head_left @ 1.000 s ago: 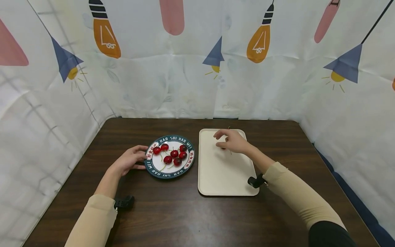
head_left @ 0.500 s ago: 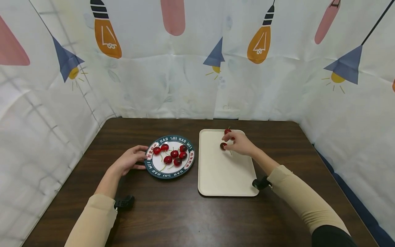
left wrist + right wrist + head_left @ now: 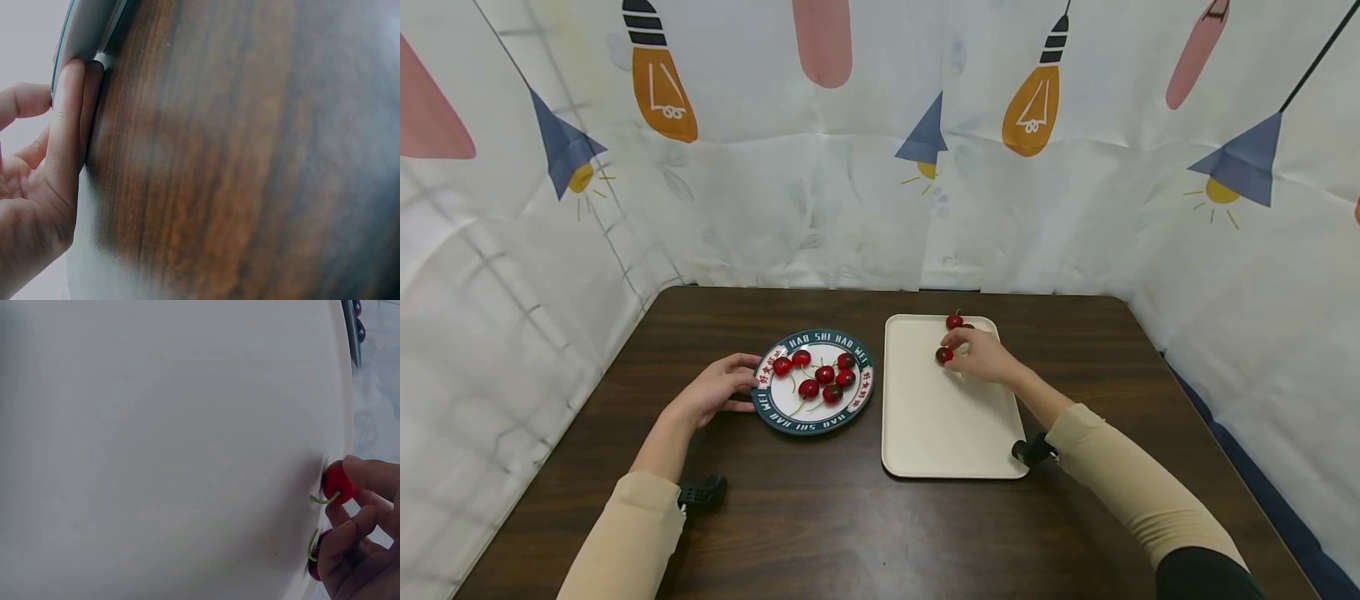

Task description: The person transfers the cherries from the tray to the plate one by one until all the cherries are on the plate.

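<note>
On the cream tray (image 3: 925, 433), my right hand (image 3: 985, 357) holds a dark red cherry (image 3: 943, 356) between thumb and fingertips. The right wrist view shows this cherry (image 3: 338, 482) with its short green stem, low against the tray surface. A second cherry (image 3: 314, 557) lies beside my curled fingers there. Behind the hand, another red cherry (image 3: 954, 322) sits at the tray's far end, with one more partly hidden next to it. My left hand (image 3: 722, 387) grips the rim of a round plate (image 3: 808, 427), fingers under its edge in the left wrist view.
Several cherries (image 3: 824, 375) with stems lie on the plate's white centre. Plate and tray stand side by side with a narrow strip of brown wooden table (image 3: 820, 517) between them. A patterned white curtain (image 3: 850, 208) hangs behind the table and at both sides.
My right hand has shifted slightly right, and its parted fingers have come together on the cherry. Cherries formerly covered by the hand now show. The left hand and plate stay in place.
</note>
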Demonstrator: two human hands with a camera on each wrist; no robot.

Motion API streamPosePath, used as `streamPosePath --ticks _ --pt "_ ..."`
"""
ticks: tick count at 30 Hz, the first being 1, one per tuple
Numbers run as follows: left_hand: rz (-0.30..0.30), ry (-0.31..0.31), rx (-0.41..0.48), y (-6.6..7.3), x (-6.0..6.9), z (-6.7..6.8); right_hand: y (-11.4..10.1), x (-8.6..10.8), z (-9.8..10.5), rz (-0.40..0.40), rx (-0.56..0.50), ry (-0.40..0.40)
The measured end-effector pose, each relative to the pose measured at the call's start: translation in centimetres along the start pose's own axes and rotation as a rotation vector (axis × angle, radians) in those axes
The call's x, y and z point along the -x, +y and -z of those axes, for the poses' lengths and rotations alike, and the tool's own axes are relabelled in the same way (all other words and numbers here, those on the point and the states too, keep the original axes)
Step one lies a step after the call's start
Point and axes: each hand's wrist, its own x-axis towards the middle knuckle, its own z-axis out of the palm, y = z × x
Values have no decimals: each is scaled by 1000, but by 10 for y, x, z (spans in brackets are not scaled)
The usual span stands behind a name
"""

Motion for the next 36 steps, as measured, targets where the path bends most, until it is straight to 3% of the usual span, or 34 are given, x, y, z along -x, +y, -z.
streamPosePath --ticks 15,36 --pt "5 -7 -2 2 0 -1 -2 -6 -4 -10 44 -4" --pt "8 -6 1 2 2 0 -49 -27 -15 87 42 12"
